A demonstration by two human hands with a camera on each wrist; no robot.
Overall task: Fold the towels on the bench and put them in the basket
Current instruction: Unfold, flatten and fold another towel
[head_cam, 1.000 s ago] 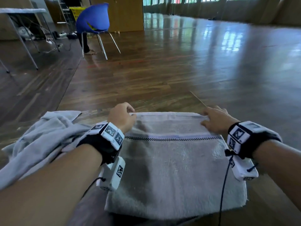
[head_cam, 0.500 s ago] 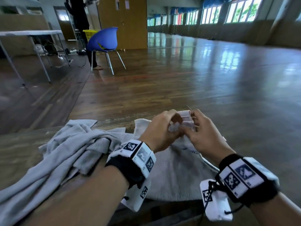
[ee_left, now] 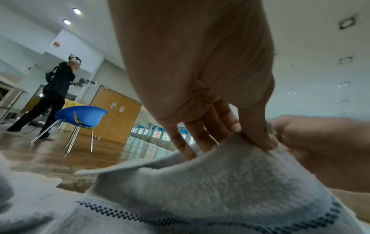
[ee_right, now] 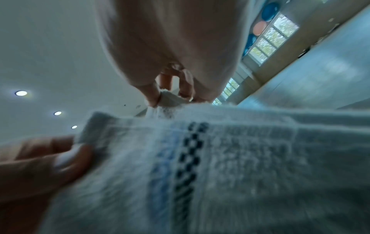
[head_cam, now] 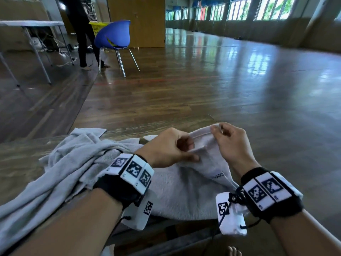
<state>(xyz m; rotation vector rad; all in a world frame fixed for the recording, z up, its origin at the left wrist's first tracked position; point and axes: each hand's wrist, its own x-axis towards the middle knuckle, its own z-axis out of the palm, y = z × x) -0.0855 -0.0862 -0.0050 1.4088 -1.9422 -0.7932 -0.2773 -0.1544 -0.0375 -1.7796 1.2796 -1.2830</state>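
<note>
Holding the white towel [head_cam: 186,191] up by its far hem, we have both hands raised just above the bench [head_cam: 24,154], close together. Our left hand [head_cam: 168,148] has thumb and curled fingers closed on the hem, its grip clamped on the cloth; the left wrist view shows the thumb pressing the fluffy edge from the near side with the fingers [ee_left: 202,136] behind it. Our right hand [head_cam: 232,145] pinches the same hem near its corner, grip likewise clamped on the towel, and the right wrist view shows a small tuft of cloth caught between the fingertips [ee_right: 154,95]. Between the two hands the hem sags in a short loop. The rest of the towel hangs down and lies spread on the bench in front of us, its dark checkered stripe [head_cam: 218,175] showing below the right hand.

To our left on the bench lies a second towel, the grey towel [head_cam: 60,169], crumpled in a loose heap and touching the white one's edge. Beyond the bench stretches a shiny wooden floor [head_cam: 203,93]. Farther off stands a blue chair [head_cam: 113,35], with a yellow basket [head_cam: 96,27] partly hidden behind it and a person in dark clothes [head_cam: 81,24] standing beside it, near a folding table [head_cam: 31,24].
</note>
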